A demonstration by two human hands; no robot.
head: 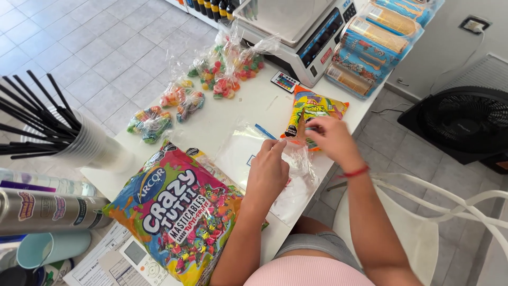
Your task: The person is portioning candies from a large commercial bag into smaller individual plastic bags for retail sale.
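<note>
Two hands work one clear bag (pixel 296 159) above the tabletop (pixel 248 106): my left hand (pixel 269 172) pinches its edge, my right hand (pixel 330 139) closes fingers on its top, just over an orange candy pack (pixel 312 108).

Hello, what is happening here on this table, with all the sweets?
A person sits at a white table and handles a small clear plastic bag with both hands. The left hand pinches it from one side, and the right hand holds it over a yellow snack packet. A big colourful bag of chewy candies lies open beside the left arm. Several small filled candy bags lie farther along the table, near a weighing scale.
</note>
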